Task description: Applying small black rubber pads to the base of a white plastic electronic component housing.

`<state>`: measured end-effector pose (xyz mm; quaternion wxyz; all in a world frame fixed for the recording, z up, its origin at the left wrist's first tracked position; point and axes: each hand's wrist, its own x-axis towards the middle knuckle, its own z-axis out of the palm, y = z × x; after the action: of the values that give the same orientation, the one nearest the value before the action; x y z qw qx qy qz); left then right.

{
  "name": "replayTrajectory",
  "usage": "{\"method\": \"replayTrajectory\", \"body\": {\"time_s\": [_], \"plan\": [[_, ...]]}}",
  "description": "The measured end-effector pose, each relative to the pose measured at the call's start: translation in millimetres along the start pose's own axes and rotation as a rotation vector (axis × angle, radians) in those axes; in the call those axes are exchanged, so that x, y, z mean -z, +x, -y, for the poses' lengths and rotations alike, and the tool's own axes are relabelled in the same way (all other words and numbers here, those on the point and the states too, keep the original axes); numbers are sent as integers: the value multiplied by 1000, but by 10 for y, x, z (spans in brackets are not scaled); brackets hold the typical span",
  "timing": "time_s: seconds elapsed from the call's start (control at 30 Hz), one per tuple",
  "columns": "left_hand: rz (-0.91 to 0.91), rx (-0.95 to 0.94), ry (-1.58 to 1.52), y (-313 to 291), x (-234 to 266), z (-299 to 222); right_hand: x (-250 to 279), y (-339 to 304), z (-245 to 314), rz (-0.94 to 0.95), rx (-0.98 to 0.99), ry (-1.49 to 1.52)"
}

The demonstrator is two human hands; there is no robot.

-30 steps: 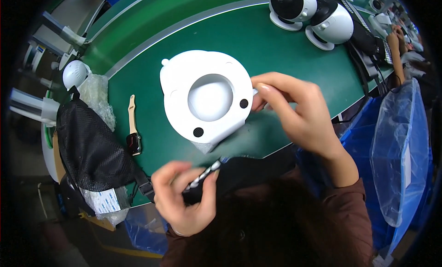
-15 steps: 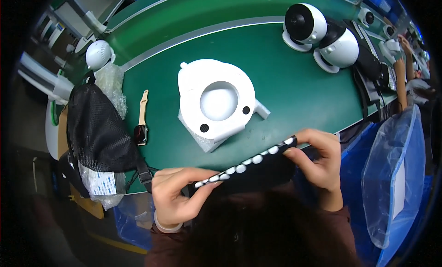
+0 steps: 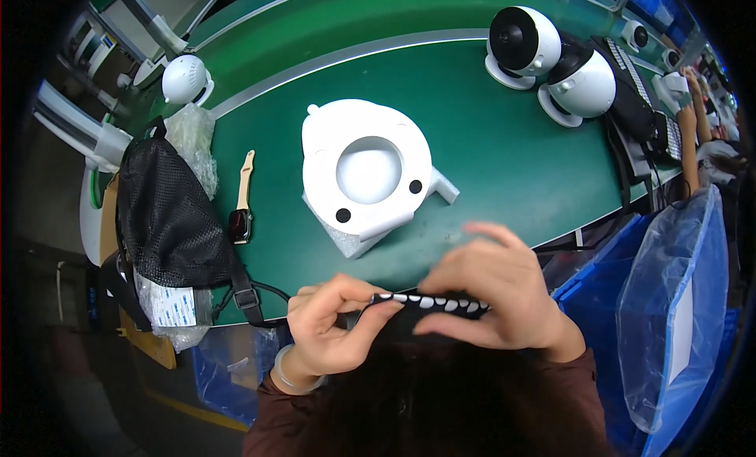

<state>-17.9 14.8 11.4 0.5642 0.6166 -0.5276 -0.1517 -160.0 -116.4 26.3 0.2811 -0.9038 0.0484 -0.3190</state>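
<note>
Near the front edge of the bench, my left hand [image 3: 335, 325] pinches the left end of a black sheet with white round spots [image 3: 426, 303]. The sheet is seen almost edge-on and its lower part blends into dark shadow. My right hand [image 3: 504, 296] is around the sheet's right part, slightly blurred, thumb and fingers apart; whether it touches the sheet is unclear. Beyond the hands lies a white round plastic housing [image 3: 321, 177] with a large round opening and two black round pads [image 3: 343, 215]. It rests on foam-like packing [image 3: 446, 191].
A watch [image 3: 241, 225] and a black mesh bag [image 3: 169, 221] lie at left, beside bubble wrap [image 3: 194, 146]. Two white-and-black round devices [image 3: 583, 87] stand at far right. Blue bins with plastic liners [image 3: 665, 315] flank the bench. Another person's arm [image 3: 687, 142] shows at far right.
My right hand has let go of the sheet's right end and moved left over it, fingers opened. The sheet has become more level, and my left hand has shifted slightly right.
</note>
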Motion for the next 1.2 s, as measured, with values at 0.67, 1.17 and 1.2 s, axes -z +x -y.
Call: {"method": "replayTrajectory", "body": {"time_s": [0.67,1.17,1.2], "plan": [[-60,-202,176,32,-115,15,-124,149,-49,-102,20,88],[-155,-144,262,-17,-109,37,-177,227,11,-172,82,-38],[-154,-113,254,-9,-109,34,-171,226,42,-172,79,-40]]}}
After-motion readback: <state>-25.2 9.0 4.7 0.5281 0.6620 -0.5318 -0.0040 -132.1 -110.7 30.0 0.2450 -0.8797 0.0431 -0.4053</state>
